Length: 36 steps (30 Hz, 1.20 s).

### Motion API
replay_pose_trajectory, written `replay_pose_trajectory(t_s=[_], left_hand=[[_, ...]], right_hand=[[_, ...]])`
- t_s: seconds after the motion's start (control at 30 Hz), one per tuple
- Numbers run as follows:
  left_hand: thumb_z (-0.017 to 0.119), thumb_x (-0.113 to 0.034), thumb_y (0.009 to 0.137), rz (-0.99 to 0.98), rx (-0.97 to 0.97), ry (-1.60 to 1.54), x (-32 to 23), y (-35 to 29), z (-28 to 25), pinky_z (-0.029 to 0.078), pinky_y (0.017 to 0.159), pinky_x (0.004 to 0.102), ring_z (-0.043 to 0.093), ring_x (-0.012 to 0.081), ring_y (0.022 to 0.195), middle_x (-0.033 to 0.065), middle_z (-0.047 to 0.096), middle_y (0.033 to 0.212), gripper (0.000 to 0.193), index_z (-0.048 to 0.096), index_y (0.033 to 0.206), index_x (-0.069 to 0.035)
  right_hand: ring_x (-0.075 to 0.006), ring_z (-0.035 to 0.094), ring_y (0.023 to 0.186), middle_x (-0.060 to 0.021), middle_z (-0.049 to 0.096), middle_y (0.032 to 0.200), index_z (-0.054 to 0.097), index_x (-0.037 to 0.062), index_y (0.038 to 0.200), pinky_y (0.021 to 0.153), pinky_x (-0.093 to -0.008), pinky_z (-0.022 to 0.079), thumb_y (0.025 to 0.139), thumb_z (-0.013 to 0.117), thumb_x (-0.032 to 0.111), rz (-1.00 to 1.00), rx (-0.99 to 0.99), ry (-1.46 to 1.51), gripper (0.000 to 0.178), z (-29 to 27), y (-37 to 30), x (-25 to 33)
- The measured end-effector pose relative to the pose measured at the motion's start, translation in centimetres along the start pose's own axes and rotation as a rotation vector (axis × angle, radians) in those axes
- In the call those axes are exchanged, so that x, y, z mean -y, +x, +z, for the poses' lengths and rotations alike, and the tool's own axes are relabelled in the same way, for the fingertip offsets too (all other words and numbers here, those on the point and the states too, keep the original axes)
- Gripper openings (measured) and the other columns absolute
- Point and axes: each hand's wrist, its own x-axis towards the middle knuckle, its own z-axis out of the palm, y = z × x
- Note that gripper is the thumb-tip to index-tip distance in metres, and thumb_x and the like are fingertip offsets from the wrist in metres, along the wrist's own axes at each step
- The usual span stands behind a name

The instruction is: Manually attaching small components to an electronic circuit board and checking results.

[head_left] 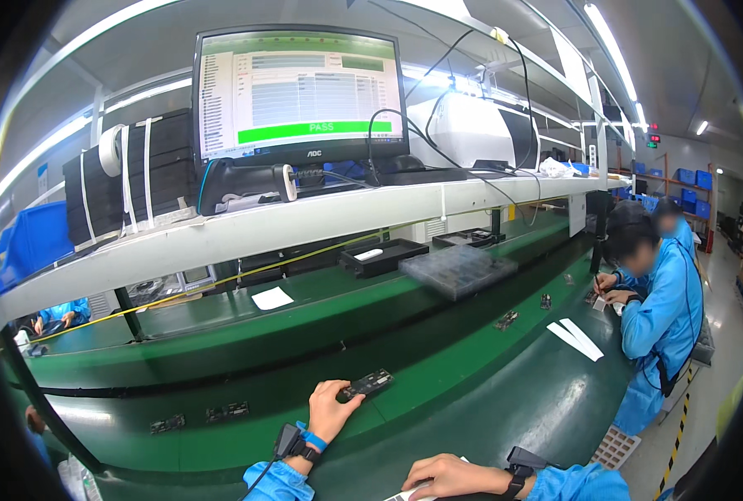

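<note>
My left hand (330, 411) reaches over the green surface, thumb and fingers pinched on the near-left end of a dark circuit board (370, 383). That board lies on or just above the green strip; I cannot tell which. Close to the lower edge, my right hand (455, 478) has its fingers curled over a white object (411, 493), mostly cut off by the picture's edge, so its kind does not show. To the left of my left hand, two more dark circuit boards, one (227, 411) beside the other (168, 423), rest on the green strip.
Further right along the strip lie small boards (507, 320) and white paper strips (575, 339). A co-worker in blue (659, 288) works at the right. Overhead, a white shelf (330, 215) carries a monitor (300, 96). Behind are a clear-lidded tray (457, 271) and a black tray (384, 256).
</note>
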Motion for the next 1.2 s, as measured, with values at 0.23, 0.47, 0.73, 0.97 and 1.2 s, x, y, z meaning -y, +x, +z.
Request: replay_pose_trajectory(t_s=[0.23, 0.47, 0.73, 0.97, 1.2], left_hand=[[0.092, -0.015, 0.067, 0.0, 0.001, -0.012, -3.8, -5.0, -6.3, 0.057, 0.074, 0.034, 0.068, 0.0234, 0.084, 0.0099, 0.074, 0.092, 0.036, 0.074, 0.094, -0.001], [0.088, -0.018, 0.075, -0.102, 0.061, -0.069, -8.7, -9.2, -12.4, 0.056, 0.081, 0.0369, 0.069, 0.0277, 0.086, 0.0122, 0.073, 0.094, 0.031, 0.072, 0.095, 0.0], [0.088, -0.011, 0.074, -0.148, 0.097, -0.048, -10.6, -12.0, -16.0, 0.056, 0.079, 0.0352, 0.068, 0.0266, 0.088, 0.0129, 0.07, 0.096, 0.031, 0.071, 0.098, -0.001], [0.091, -0.018, 0.072, -0.089, 0.195, -0.001, -8.5, -12.6, -15.3, 0.056, 0.082, 0.0377, 0.068, 0.0271, 0.091, 0.0099, 0.073, 0.098, 0.035, 0.073, 0.098, -0.003], [0.082, -0.01, 0.077, 0.104, 0.173, 0.211, -11.3, -8.4, -18.9, 0.052, 0.092, 0.041, 0.064, 0.0329, 0.107, 0.0138, 0.068, 0.116, 0.033, 0.07, 0.107, -0.002]], right_hand=[[-0.0333, 0.069, 0.079, -0.0143, 0.07, 0.083, 0.076, 0.004, 0.087, 0.071, -0.0411, 0.054, 0.076, 0.081, 0.018, -0.012, -0.014, 0.003, 0.018, -0.2, -0.1, 0.2], [-0.0082, 0.067, 0.081, -0.0009, 0.074, 0.096, 0.076, 0.0094, 0.105, 0.073, -0.0252, 0.055, 0.099, 0.066, 0.014, -0.014, 0.116, -0.085, 0.013, 0.4, -0.1, -2.5], [-0.0341, 0.069, 0.08, -0.0147, 0.07, 0.085, 0.076, 0.0039, 0.09, 0.072, -0.0417, 0.054, 0.077, 0.081, 0.019, -0.011, 0.076, 0.004, 0.02, 0.6, -0.6, 1.7], [-0.0107, 0.066, 0.072, -0.0108, 0.076, 0.099, 0.076, -0.0013, 0.105, 0.064, -0.0242, 0.053, 0.094, 0.068, 0.001, 0.03, -0.013, 0.493, 0.013, -7.4, 2.7, 11.0], [-0.0225, 0.066, 0.063, -0.0233, 0.073, 0.094, 0.07, -0.0079, 0.105, 0.055, -0.0317, 0.052, 0.093, 0.059, -0.009, -0.461, 0.187, 0.815, 0.016, -17.6, 5.2, 23.3]])
